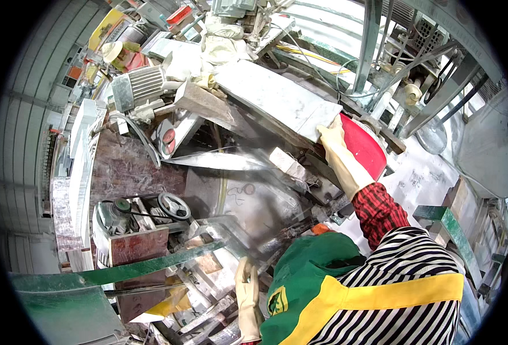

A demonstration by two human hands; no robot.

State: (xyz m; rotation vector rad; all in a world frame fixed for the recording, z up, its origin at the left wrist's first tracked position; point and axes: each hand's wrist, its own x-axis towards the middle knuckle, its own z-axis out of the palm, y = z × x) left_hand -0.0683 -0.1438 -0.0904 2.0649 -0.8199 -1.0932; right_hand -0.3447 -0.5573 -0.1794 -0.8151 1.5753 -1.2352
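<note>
At the lower edge, a green and yellow apron over a black-and-white striped shirt fills the near right, and beside it the left hand [247, 299], in a pale glove, hangs with its fingers [246, 271] straight and released, touching nothing that can be made out, just above a clutter of stone strips and a yellow scrap [170, 305]. A green metal bar [150, 265] slants across to its left. Farther up, a red plaid sleeve leads to the right hand [337, 150], also gloved, whose fingers grasp the near right corner of a grey-white stone slab [277, 99]. The slab lies on the saw's wet surface [236, 195], its long axis running from upper left to lower right, its near end toward the hand, just in front of a red disc-shaped guard [364, 145]. Left of it sits a panel with two red round buttons [167, 139], then a ribbed grey motor [146, 83]. Farthest off, at upper left, lie yellow and red boxes [107, 26].
</note>
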